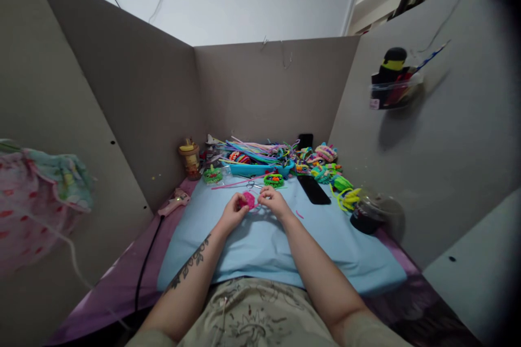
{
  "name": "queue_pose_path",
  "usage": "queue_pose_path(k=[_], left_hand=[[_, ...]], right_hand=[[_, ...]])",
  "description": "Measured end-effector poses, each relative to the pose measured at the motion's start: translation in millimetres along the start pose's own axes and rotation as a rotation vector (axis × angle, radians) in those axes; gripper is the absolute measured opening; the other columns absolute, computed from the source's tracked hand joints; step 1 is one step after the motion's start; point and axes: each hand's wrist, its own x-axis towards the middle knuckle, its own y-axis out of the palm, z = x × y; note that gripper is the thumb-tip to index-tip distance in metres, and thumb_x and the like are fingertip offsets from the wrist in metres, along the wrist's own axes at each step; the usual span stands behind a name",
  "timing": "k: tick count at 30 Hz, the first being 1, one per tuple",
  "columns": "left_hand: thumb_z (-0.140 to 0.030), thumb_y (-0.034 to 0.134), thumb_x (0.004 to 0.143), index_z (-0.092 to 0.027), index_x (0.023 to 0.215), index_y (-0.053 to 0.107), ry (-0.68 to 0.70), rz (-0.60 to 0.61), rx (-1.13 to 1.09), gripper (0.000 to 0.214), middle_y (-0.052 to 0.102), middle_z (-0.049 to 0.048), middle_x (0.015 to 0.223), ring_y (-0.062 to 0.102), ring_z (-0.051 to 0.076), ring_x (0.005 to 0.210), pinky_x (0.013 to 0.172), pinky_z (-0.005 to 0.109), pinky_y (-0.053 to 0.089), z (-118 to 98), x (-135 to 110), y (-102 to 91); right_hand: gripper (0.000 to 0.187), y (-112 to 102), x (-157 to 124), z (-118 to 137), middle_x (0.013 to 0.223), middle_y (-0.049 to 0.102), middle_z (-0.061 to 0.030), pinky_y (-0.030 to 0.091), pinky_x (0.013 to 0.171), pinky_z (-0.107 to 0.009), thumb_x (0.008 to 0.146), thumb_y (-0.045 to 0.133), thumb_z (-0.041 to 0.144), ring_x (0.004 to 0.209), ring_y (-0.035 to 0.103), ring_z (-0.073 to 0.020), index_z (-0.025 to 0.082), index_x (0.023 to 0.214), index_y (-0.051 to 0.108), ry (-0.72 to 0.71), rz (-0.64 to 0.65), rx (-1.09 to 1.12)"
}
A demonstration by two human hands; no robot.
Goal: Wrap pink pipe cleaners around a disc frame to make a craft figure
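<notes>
While a small pink piece (249,200) is held up in the left hand (234,211), its right edge is met by the right hand (275,203)

The pink piece is positioned just above a light blue sheet (321,249), near the middle of the purple-covered tabletop (122,276). It is gripped between the closed thumb and fingers of the left hand. The fingers of the right hand are drawn together at its other side; whether anything is pinched there cannot be told.

Just beyond the hands, scissors (251,184) are seen beside a long pink strip (236,183) and a green figure (273,180). A small pink scrap (299,214) is left lying on the sheet, to the right of the hands. Farther back, a blue tray (260,169) is heaped with many-coloured strips (260,149). To its right, a dark phone (314,190) is laid flat, and yellow strips (349,199) are bunched against a black tub (365,219). At the left edge, a pink glue gun (174,202) is placed near a brown cup (190,160).
</notes>
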Motion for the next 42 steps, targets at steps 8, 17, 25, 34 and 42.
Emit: queue_pose_path(k=[8,17,25,34,42], left_hand=[[-0.034,0.066,0.073,-0.018,0.081,0.050,0.016,0.053,0.036,0.024,0.050,-0.0016,0.075,0.045,0.012,0.067,0.064,0.024,0.035,-1,-1,1.2],[-0.031,0.066,0.073,-0.018,0.079,0.050,0.024,0.103,0.057,0.022,0.049,-0.0022,0.072,0.043,0.012,0.066,0.064,0.024,0.034,-6,-4,1.0],[-0.034,0.069,0.072,-0.017,0.092,0.058,0.018,0.026,-0.014,0.028,0.060,0.0024,0.083,0.054,0.016,0.075,0.071,0.027,0.041,-5,-3,1.6],[-0.047,0.064,0.075,-0.017,0.105,0.056,-0.075,-0.264,-0.157,0.043,0.064,0.0059,0.088,0.060,0.018,0.082,0.072,0.030,0.045,7,9,-4.2],[-0.040,0.074,0.064,-0.018,0.095,0.056,-0.087,-0.387,-0.194,0.042,0.063,0.0029,0.085,0.058,0.013,0.074,0.067,0.024,0.043,5,7,-4.4]], right_hand=[[0.017,2,2,1,0.084,0.051,-0.0023,0.040,0.085,-0.034,0.063,0.072,0.035,0.088,0.053,-0.0196,0.020,0.061,0.064,-0.014,-0.031,0.047],[0.017,2,2,-1,0.088,0.052,-0.0031,0.039,0.087,-0.037,0.063,0.072,0.036,0.091,0.053,-0.0210,0.021,0.061,0.064,0.000,-0.003,0.076],[0.022,5,5,-14,0.086,0.057,-0.0033,0.039,0.089,-0.037,0.066,0.070,0.042,0.089,0.054,-0.0208,0.021,0.060,0.064,-0.012,0.019,0.103],[0.031,13,9,-22,0.085,0.062,-0.0049,0.042,0.081,-0.034,0.077,0.057,0.050,0.087,0.055,-0.0217,0.020,0.071,0.064,-0.035,-0.088,0.117],[0.026,19,4,-15,0.101,0.057,-0.0068,0.038,0.091,-0.037,0.075,0.061,0.045,0.103,0.052,-0.0242,0.021,0.068,0.063,-0.066,-0.020,0.043]])
